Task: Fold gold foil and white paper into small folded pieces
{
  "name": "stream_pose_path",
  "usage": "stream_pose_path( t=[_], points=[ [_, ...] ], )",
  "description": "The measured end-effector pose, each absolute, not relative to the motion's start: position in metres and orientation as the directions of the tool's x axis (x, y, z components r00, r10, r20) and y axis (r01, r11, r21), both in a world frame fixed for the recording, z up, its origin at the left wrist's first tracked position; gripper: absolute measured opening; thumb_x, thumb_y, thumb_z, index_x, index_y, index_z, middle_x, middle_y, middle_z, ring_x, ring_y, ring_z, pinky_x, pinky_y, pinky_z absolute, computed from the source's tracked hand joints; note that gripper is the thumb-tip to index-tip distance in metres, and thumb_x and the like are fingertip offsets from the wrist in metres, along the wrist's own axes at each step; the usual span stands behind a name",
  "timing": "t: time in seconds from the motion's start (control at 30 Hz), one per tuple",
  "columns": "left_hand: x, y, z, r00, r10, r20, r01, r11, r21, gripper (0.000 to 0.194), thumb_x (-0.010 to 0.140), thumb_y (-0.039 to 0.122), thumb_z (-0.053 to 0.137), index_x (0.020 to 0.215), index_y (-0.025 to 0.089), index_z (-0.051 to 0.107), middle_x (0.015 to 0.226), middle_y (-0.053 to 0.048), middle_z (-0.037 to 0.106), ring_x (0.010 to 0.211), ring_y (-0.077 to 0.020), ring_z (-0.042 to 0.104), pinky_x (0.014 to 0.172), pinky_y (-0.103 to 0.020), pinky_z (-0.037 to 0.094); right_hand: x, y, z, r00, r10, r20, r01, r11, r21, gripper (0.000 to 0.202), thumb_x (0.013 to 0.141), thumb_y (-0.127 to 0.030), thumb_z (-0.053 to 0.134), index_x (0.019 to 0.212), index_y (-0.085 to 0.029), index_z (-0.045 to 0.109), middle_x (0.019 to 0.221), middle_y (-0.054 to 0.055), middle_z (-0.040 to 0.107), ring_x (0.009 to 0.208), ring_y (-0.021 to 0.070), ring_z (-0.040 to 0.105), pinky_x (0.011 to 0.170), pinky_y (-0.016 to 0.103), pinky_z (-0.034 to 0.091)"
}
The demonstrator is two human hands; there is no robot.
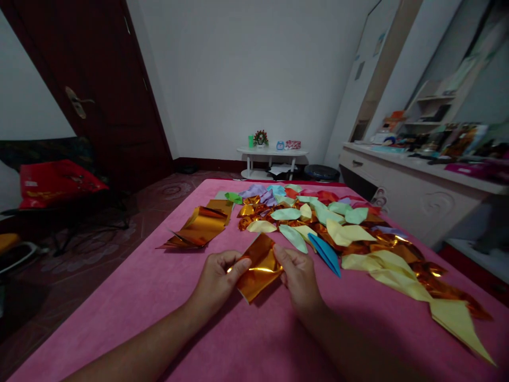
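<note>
Between my hands is a piece of shiny gold foil paper, held just above the pink table cover. My left hand pinches its left edge, thumb on top. On the opposite edge, my right hand grips with thumb and fingers. The foil looks creased and slightly bent. Beyond my left hand lies a loose stack of gold foil sheets, their edges curling up. To the right spreads a heap of folded paper pieces, among them pale green ones, yellow ones and a blue one.
The pink cover spans the table. At the right stands a white dresser crowded with bottles. A low white side table is by the far wall. On the left, a red bag rests on a chair near a dark door.
</note>
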State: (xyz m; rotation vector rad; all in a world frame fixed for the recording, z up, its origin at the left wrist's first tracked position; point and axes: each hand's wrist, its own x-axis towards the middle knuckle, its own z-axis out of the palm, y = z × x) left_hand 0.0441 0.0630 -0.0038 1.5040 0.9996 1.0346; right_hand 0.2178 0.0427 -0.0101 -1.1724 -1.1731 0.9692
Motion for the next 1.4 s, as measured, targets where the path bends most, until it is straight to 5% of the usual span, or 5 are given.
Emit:
stream_pose_path(
  t=[0.27, 0.57, 0.97, 1.2, 1.4],
  points=[
    [0.020, 0.078, 0.004, 0.740, 0.672, -0.020, 0.280, -0.280, 0.918, 0.028, 0.083, 0.027, 0.057, 0.060, 0.012, 0.053, 0.057, 0.003, 0.041, 0.054, -0.0078, 0.034, 0.051, -0.020, 0.026, 0.226, 0.051, -0.005, -0.316, 0.949, 0.003, 0.086, 0.032, -0.996, 0.047, 0.068, -0.056, 0.070, 0.055, -0.017, 0.047, 0.049, -0.006, 0.040, 0.045, 0.0056, 0.034, 0.043, 0.020, 0.023],
    [0.017, 0.080, 0.009, 0.793, 0.608, -0.034, 0.256, -0.283, 0.924, 0.030, 0.083, 0.033, 0.061, 0.062, 0.012, 0.059, 0.058, 0.002, 0.047, 0.055, -0.0086, 0.037, 0.052, -0.022, 0.028, 0.236, 0.054, 0.000, -0.471, 0.876, -0.106, 0.204, -0.009, -0.979, 0.039, 0.074, -0.049, 0.067, 0.058, -0.015, 0.057, 0.046, -0.005, 0.048, 0.039, 0.0063, 0.040, 0.040, 0.019, 0.029],
    [0.012, 0.105, 0.001, 0.157, 0.986, 0.058, -0.198, -0.026, 0.980, 0.030, 0.074, 0.042, 0.072, 0.080, 0.013, 0.064, 0.063, 0.002, 0.055, 0.051, -0.0062, 0.045, 0.050, -0.017, 0.036, 0.229, 0.052, -0.003, 0.043, 0.990, 0.138, 0.183, 0.128, -0.975, 0.033, 0.079, -0.041, 0.061, 0.056, -0.018, 0.054, 0.044, -0.005, 0.044, 0.040, 0.0073, 0.035, 0.039, 0.022, 0.023],
    [0.046, 0.070, 0.002, 0.601, 0.796, 0.068, -0.130, 0.014, 0.991, 0.050, 0.069, 0.050, 0.074, 0.100, 0.012, 0.064, 0.084, -0.007, 0.065, 0.072, -0.0157, 0.058, 0.064, -0.024, 0.045, 0.222, 0.044, -0.001, 0.137, 0.977, 0.166, 0.126, 0.149, -0.981, 0.035, 0.080, -0.047, 0.062, 0.060, -0.018, 0.057, 0.047, -0.005, 0.046, 0.040, 0.0083, 0.037, 0.039, 0.022, 0.026],
    [0.055, 0.059, 0.004, 0.490, 0.860, 0.143, -0.067, -0.127, 0.990, 0.034, 0.076, 0.039, 0.070, 0.097, 0.013, 0.064, 0.088, -0.006, 0.065, 0.076, -0.0159, 0.058, 0.069, -0.025, 0.046, 0.218, 0.039, -0.001, 0.059, 0.980, 0.191, 0.120, 0.183, -0.976, 0.037, 0.082, -0.046, 0.061, 0.059, -0.018, 0.055, 0.048, -0.004, 0.044, 0.042, 0.0079, 0.035, 0.040, 0.023, 0.024]
  ],
)
